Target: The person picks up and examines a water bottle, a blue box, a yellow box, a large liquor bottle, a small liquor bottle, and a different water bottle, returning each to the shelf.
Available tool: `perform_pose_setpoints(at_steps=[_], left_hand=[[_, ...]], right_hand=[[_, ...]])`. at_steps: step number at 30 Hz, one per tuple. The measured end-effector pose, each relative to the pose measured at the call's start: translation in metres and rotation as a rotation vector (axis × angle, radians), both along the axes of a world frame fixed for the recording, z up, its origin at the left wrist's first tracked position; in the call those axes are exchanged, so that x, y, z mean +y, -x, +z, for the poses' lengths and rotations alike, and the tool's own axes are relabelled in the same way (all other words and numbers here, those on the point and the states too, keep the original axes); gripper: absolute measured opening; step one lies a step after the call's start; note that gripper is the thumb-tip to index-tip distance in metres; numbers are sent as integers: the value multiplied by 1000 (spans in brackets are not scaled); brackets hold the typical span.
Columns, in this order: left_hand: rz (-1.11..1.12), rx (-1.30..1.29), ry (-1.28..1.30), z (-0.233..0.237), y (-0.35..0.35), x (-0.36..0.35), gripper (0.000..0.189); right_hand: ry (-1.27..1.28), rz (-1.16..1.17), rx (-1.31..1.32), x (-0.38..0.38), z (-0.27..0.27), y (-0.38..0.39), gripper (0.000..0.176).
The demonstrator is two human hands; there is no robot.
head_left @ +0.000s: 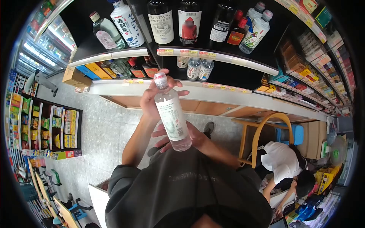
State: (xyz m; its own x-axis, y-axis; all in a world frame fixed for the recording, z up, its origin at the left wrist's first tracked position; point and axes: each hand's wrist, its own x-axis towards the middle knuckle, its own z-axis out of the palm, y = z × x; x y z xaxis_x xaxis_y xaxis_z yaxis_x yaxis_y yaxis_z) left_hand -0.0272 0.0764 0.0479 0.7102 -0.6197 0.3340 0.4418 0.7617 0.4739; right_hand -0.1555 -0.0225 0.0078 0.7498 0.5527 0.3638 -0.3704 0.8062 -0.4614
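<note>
A clear bottle (172,117) of colourless liquid, with a white printed label and a red-and-clear cap, is tilted in front of my chest. My left hand (151,100) grips it around the neck and shoulder, with fingertips showing on the far side. Low on the bottle, my right hand (195,136) cradles it from behind, its fingers coming out to the left; part of this hand is hidden by the bottle. The label side faces me.
Ahead, a black shelf (205,48) carries several liquor and wine bottles (161,23), with smaller ones below. A snack rack (47,123) stands left. At right are a wooden chair (254,138) and a bent-over person in white (283,159).
</note>
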Motion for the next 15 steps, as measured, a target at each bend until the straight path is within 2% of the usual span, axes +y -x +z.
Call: perform_pose_setpoints(at_steps=[2, 3, 4, 6, 8, 10, 11, 12, 14, 15], left_hand=[[3, -118, -211, -1, 2, -5, 58], [-12, -124, -255, -7, 2, -8, 54], [-28, -124, -253, -7, 5, -11, 54], [-16, 82, -409, -8, 15, -19, 52], [-49, 51, -458, -12, 21, -31, 55], [17, -13, -536, -18, 29, -47, 57], [13, -51, -560, -21, 30, -51, 59], [10, -56, -556, -19, 33, -55, 59], [-59, -1, -675, 0, 48, -63, 58], [-60, 24, -632, -1, 51, -70, 59]], right_hand=[[-6, 2, 180, -4, 4, 8, 72], [-64, 53, 394, -8, -8, 12, 70], [-66, 37, 396, -14, -10, 15, 70], [15, -95, 372, -30, -12, 25, 64], [47, -146, 399, -44, -12, 38, 57], [424, -573, 477, -52, -6, 49, 57], [448, -596, 468, -60, 0, 51, 46], [449, -602, 464, -67, 4, 51, 46], [617, -738, 397, -81, 11, 51, 40], [617, -743, 391, -89, 16, 52, 40]])
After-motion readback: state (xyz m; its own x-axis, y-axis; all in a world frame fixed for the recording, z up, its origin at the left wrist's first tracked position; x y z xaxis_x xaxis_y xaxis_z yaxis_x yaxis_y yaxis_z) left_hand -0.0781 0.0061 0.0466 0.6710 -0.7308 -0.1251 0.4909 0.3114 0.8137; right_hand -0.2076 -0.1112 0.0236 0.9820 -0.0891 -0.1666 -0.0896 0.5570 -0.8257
